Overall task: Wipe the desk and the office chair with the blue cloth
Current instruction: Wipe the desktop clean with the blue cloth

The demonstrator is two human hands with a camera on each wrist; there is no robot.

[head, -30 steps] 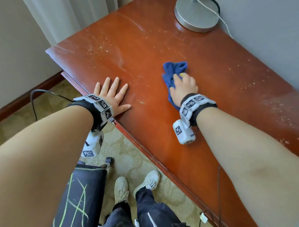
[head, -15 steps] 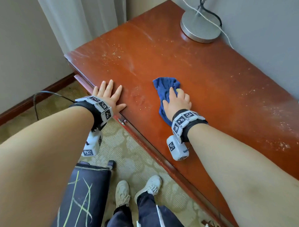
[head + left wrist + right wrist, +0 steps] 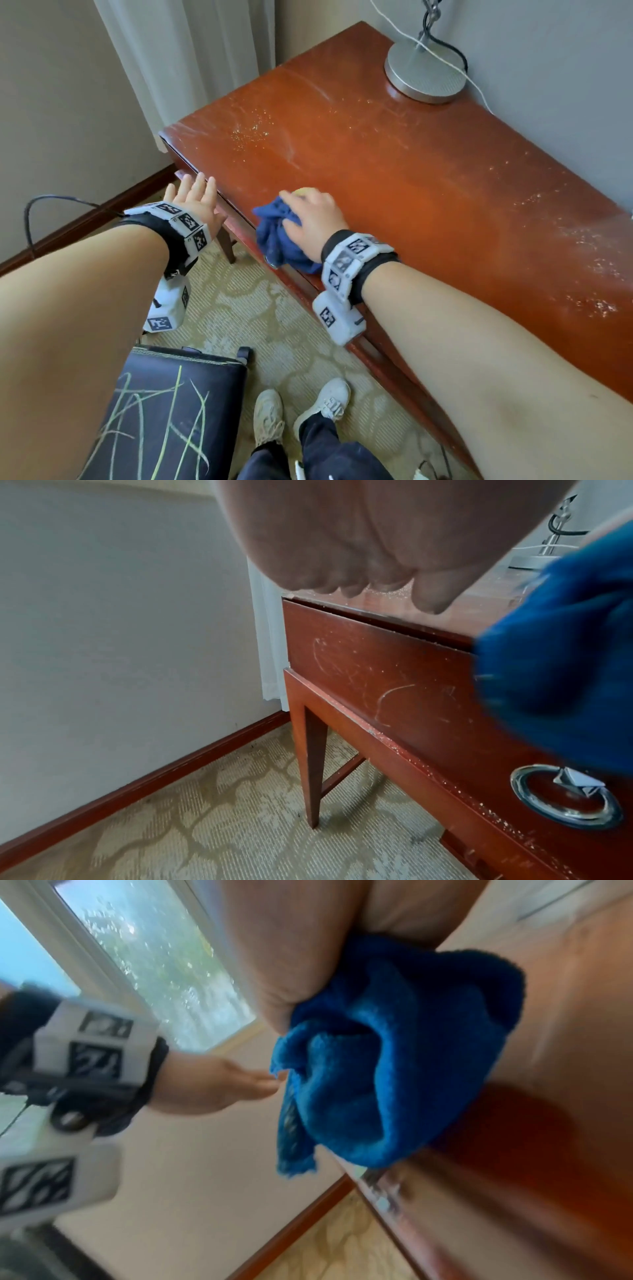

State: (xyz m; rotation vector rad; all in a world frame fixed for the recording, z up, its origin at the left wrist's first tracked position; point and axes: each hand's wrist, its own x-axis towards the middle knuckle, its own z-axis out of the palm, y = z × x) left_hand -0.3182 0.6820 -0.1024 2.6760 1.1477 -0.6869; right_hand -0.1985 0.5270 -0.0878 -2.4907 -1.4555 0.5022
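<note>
The red-brown desk [image 3: 394, 164] carries crumbs and dust streaks near its left end [image 3: 250, 132] and along its right side [image 3: 589, 301]. My right hand [image 3: 308, 216] lies on the bunched blue cloth [image 3: 274, 236] at the desk's front edge, fingers curled over it. Part of the cloth [image 3: 394, 1056] hangs over the edge, above the drawer front [image 3: 394, 674]. My left hand [image 3: 193, 195] hovers flat, palm down, just off the front edge near the left corner, and holds nothing. The black chair seat [image 3: 171, 404], marked with yellow-green scribbles, stands at the lower left.
A round metal lamp base [image 3: 424, 73] with cables sits at the desk's far end by the wall. A metal ring pull [image 3: 565, 796] is on the drawer front below the cloth. A thin desk leg [image 3: 313, 764] stands on patterned carpet. My feet [image 3: 301, 407] are beside the chair.
My right hand has dragged the cloth from mid-desk back to the front edge, where it now bunches and overhangs. My left hand has slid off the desk top to just beyond the edge.
</note>
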